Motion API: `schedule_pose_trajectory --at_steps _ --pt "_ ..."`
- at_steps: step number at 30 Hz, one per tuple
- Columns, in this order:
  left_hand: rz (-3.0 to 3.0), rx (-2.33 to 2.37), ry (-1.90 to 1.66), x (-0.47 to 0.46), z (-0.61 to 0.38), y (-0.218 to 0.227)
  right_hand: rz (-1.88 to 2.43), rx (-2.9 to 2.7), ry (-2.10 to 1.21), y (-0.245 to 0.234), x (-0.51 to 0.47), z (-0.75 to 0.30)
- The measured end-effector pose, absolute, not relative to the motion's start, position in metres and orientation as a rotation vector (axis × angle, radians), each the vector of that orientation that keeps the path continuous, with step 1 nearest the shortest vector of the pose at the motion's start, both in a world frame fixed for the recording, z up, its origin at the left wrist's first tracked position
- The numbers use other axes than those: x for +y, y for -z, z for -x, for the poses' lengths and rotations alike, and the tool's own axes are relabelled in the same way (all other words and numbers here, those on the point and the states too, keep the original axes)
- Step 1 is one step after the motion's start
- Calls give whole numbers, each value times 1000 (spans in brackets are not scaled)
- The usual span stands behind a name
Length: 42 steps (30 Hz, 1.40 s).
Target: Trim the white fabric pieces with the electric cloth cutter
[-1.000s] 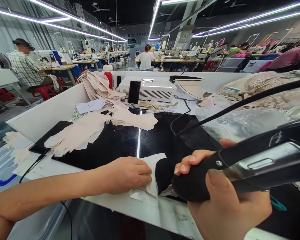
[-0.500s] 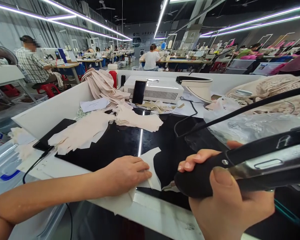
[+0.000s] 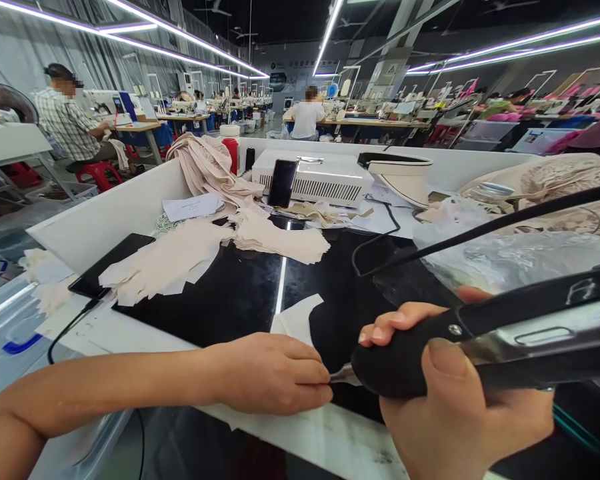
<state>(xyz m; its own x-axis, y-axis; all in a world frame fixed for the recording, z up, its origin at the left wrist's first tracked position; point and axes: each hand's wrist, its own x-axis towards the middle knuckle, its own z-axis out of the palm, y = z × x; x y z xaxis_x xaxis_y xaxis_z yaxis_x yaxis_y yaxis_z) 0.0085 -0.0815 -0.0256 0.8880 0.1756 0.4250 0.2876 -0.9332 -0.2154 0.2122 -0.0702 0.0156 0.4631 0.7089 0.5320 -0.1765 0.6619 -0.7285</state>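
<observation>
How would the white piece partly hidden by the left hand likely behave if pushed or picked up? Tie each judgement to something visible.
The white piece is probably light, since it looks thin and flat. It may slide when pushed, because the black surface beneath looks glossy. Lifted by one edge, it could sag, given that thinness.

White worktop (image 3: 325, 433): glossy black panel (image 3: 250, 287) carrying a white piece (image 3: 297, 319), near, and pale layered pieces (image 3: 173, 257), left; vented white box (image 3: 313, 179), far.
</observation>
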Motion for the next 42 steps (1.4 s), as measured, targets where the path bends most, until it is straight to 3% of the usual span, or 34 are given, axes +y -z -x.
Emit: schedule_pose_trajectory --at_steps 11,22,37,42 --pt "2822 -408 580 -73 2 43 660 -941 -605 -21 -72 -211" --pt "2692 -485 828 -73 0 46 664 -923 -652 -23 -76 -215" --pt "2864 -555 674 -75 5 43 802 -923 -892 -17 -80 -245" --pt "2900 -626 584 -79 5 41 790 -942 -710 1 -79 -237"
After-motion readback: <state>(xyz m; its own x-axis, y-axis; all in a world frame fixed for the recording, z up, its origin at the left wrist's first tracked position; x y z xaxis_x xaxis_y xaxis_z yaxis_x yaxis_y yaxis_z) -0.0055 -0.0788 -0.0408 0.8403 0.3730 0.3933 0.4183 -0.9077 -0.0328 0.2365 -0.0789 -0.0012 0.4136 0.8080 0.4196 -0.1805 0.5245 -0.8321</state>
